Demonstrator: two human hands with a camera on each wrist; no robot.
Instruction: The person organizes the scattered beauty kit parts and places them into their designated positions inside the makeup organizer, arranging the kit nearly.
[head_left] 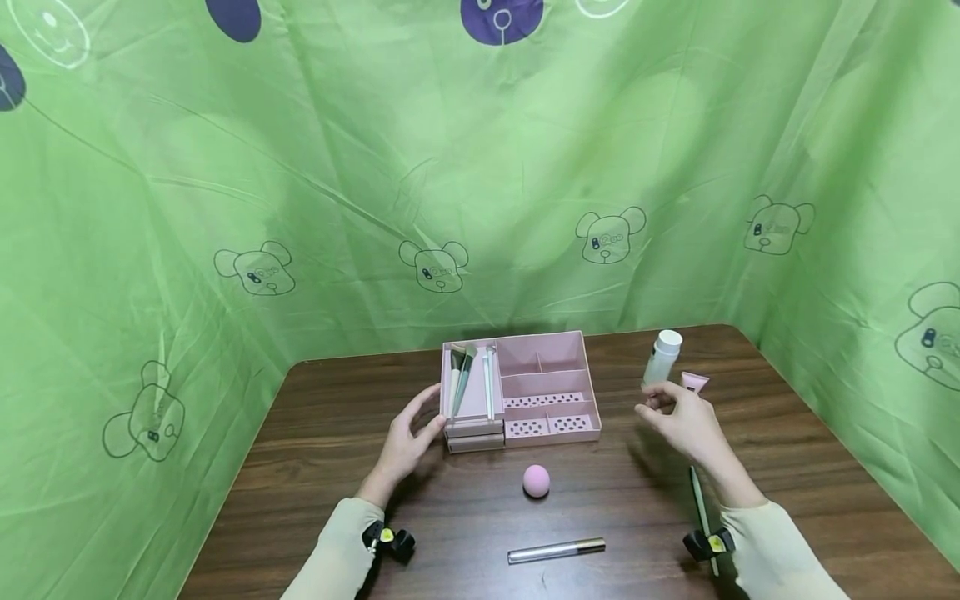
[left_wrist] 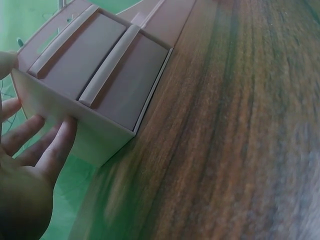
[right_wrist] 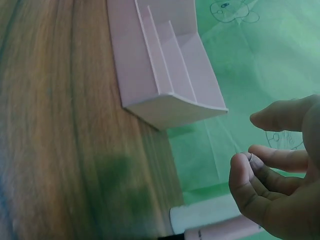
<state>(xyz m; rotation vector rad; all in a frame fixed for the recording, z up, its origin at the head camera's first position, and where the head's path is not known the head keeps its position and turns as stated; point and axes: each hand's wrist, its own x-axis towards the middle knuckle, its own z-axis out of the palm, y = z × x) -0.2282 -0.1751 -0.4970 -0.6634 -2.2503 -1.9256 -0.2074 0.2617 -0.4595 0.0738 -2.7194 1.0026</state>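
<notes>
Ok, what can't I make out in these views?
Head: part of the thin green stick, hidden by the black wrist camera.
Head: lower part of the flat-ended pink tube, behind the right hand.
Head: any lettering on the pale white-capped bottle, too small.
Left wrist: any drawer contents in the pink boxy organizer, hidden by closed fronts.
Right wrist: part of the tube, cut off by the bottom edge.

A pink organizer (head_left: 534, 385) stands on a wooden table (head_left: 322, 442), its two drawers (left_wrist: 131, 82) closed. A pale, white-capped bottle (head_left: 662, 360) stands upright to its right.
</notes>
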